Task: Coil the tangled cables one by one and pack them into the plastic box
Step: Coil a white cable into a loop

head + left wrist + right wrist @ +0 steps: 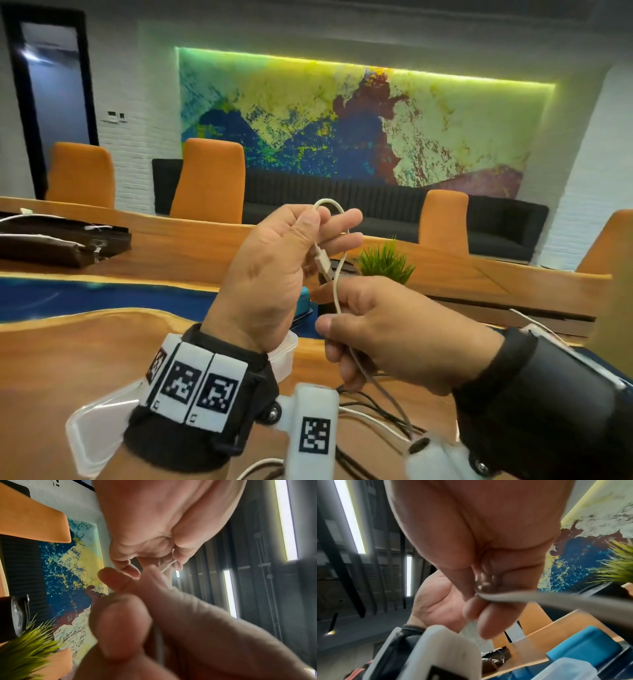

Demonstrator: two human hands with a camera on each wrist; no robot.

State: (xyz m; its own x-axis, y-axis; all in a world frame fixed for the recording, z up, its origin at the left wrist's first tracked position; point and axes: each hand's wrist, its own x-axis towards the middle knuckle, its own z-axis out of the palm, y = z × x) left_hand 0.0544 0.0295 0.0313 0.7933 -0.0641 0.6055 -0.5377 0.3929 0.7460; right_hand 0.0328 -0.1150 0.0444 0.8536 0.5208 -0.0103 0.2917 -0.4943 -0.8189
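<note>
— White cable [337, 274] is what I'm working on in the head view: my left hand [274, 270] is pinching it near the plug [323, 265], thumb against fingers, so that end is acting as the anchor for the first loop arching over my fingers.

— And your right?

— My right hand [394, 335] is gripping the same cable lower down, feeding slack up from the tangled cables [376, 414] lying on the table [61, 359]. I'm keeping both raised, I think, so the length hangs free of the knot.

— Where's the plastic box?

— The plastic box [99, 431] is sitting under my left wrist, close for the drop-in; I can't tell what's in it.

— Left wrist view?

— It's showing my thumb pressing the thin cable [169, 565] against my fingers.

— Right wrist?

— Fingers are curling round the cable [539, 597], blurred, with a blue object [583, 647] lying below.
</note>
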